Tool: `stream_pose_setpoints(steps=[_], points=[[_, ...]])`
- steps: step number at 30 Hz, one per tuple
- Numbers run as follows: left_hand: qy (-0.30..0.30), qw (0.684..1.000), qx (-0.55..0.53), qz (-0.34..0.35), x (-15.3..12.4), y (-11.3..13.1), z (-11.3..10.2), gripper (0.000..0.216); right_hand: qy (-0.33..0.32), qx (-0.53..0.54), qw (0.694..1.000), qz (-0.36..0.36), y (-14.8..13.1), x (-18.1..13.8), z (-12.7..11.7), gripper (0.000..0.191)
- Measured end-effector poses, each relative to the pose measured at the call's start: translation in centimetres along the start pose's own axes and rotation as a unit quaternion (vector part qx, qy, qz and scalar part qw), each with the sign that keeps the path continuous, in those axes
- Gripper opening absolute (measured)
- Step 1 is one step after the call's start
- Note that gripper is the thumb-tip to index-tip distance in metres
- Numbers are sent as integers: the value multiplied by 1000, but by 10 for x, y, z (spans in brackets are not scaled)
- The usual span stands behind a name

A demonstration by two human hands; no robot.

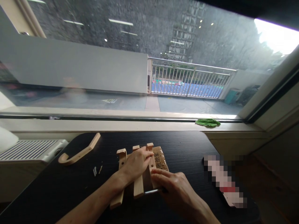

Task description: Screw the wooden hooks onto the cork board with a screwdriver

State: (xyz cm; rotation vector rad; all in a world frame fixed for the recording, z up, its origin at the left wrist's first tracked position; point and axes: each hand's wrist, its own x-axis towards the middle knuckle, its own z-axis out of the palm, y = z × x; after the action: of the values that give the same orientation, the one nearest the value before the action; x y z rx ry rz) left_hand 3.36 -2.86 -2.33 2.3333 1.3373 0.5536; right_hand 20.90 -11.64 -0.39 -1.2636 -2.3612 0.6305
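Observation:
Several pale wooden pieces with hooked ends lie side by side on the black table. My left hand (136, 161) rests across them, its fingers curled at the top of the right-hand wooden slat (152, 165), which has a dark hole in it. My right hand (177, 183) has its fingertips on the same slat and holds a screwdriver (153, 190); its metal shaft points left and its handle is mostly hidden in the palm. Under the slats is a brown block with printed characters (161, 157). The left slat (121, 161) is partly covered by my forearm.
A separate curved wooden piece (80, 155) lies at the left of the black table (187, 149). Small screws (94, 171) and a thin light stick (100, 169) are nearby. A blurred-out long object (224, 182) is at the right edge. A green cloth (207, 122) lies on the windowsill.

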Motion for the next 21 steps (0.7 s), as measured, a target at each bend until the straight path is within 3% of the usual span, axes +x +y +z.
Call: stream_pose_setpoints(steps=[6,9,13,17,21], points=[[13,1000,-14,8,2,-5,3,28,-18,47,999,0,-8,-10,-21,58],[17,1000,-17,14,3,-6,4,27,-10,33,999,27,-8,-11,-50,43],[15,999,-28,13,3,-6,3,26,-3,-118,992,39,2,10,-81,32],[10,999,-39,0,3,-5,1,27,-58,-229,972,10,7,41,-89,21],[19,999,-46,4,3,-5,1,25,-81,-268,960,-24,-3,59,-89,22]])
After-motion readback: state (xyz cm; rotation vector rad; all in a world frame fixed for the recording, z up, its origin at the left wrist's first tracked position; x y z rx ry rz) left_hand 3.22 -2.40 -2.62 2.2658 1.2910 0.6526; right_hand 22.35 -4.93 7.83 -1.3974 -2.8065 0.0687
